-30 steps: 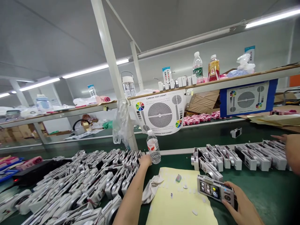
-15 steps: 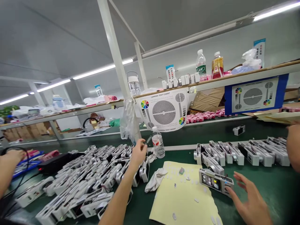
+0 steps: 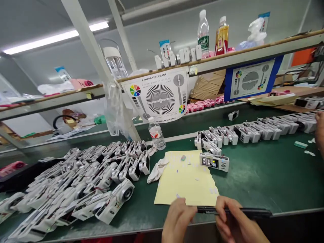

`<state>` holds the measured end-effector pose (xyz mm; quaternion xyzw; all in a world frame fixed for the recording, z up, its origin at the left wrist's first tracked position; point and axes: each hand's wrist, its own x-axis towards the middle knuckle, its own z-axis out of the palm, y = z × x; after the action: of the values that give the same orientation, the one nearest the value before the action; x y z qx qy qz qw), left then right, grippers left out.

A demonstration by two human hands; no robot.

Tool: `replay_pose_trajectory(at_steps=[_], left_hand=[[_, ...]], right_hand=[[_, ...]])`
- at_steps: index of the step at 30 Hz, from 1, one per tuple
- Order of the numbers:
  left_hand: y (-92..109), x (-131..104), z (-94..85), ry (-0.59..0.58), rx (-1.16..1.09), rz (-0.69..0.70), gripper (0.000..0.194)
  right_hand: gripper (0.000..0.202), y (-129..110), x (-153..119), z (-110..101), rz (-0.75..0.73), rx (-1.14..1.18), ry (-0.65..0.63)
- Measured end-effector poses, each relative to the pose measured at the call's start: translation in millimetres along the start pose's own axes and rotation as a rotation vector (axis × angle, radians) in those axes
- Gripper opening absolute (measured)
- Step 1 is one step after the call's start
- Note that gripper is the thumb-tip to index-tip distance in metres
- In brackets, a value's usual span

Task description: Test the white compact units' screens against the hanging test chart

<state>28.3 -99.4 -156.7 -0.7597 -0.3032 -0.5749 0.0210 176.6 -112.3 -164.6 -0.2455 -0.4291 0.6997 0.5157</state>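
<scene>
Room Layout and Lighting

The green bench top (image 3: 278,175) ended at a pale rear strip (image 3: 178,136), beyond which a second green surface (image 3: 182,127) extended. Above, a brown-edged shelf (image 3: 265,50) crossed the station and met a white post (image 3: 85,37). Pale walls (image 3: 286,20) formed the background below a grey ceiling (image 3: 25,17). A lit tube lamp (image 3: 42,42) was located at upper left; an orange panel (image 3: 303,56) was visible at far right.

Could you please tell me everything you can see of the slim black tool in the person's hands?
The slim black tool is long and straight, apparently smooth plastic with a slight sheen. It is held nearly level by the table's near edge. The left hand hides one end; the right hand grips it farther along, and the other end sticks out. Its exact kind is unclear.
</scene>
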Motion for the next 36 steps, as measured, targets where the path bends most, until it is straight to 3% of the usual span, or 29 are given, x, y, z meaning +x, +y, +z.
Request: replay_pose_trajectory(at_steps=[1, 3, 5, 7, 13, 16, 21, 26, 29, 34, 36], left_hand=[[-1, 1, -5.4, -0.152, 0.034, 0.015, 0.048], [-1, 4, -13.9, -0.364, -0.006, 0.048, 0.044], [0, 6, -16.1, -0.492, -0.062, 0.03, 0.03], [1, 5, -14.0, -0.545, -0.067, 0.014, 0.026], [-5, 3, -14.1, -0.61, -0.005, 0.063, 0.032], [-2, 9, -19.0, -0.633, -0.08, 0.083, 0.039], [6, 20, -20.1, -0.679, -0.221, 0.005, 0.039], [8, 8, -2.4, -0.682, -0.295, -0.073, 0.046], [7, -1, 3.8, -0.67, -0.294, 0.029, 0.052], [5, 9, -15.0, -0.637, -0.118, 0.148, 0.034], [6, 12, -22.5, -0.678, -0.064, 0.249, 0.03]], right_hand=[[0.047, 0, -4, -1, 0.055, 0.174, -0.031], [0.046, 2, -9, -1, 0.093, 0.36, -0.063], [0.044, 6, -11, 0, 0.109, 0.429, -0.079], [0.043, 9, -11, 1, 0.115, 0.447, -0.07], [0.05, 5, -13, 1, 0.196, 0.29, 0.071], [0.054, 0, -21, -2, 0.229, 0.145, 0.173], [0.06, -10, -36, -9, 0.276, 0.02, 0.235], [0.043, -14, -40, -9, 0.18, 0.002, 0.185], [0.04, -12, -41, -7, 0.191, 0.006, 0.22], [0.052, 1, -49, -11, 0.317, -0.151, -0.069], [0.05, 5, -50, -10, 0.325, -0.314, -0.045]])
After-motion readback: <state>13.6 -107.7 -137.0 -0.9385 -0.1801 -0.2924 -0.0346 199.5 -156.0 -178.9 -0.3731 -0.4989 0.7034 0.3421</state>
